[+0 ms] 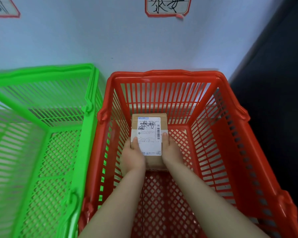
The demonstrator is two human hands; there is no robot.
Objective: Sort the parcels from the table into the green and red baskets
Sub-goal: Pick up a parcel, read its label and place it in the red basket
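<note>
A small brown cardboard parcel [149, 134] with a white shipping label and black handwritten characters is held inside the red basket [220, 117], low near its mesh floor. My left hand [132, 155] grips the parcel's left side and my right hand [171, 152] grips its right side, thumbs on top. Both forearms reach down into the red basket. The green basket [62, 127] stands to the left, touching the red one, with nothing visible in it.
Both baskets stand against a pale wall. A red-framed paper sign [168, 6] with handwritten characters hangs above the red basket, and another sign [3, 7] is at the top left. A dark surface [279, 83] is on the right.
</note>
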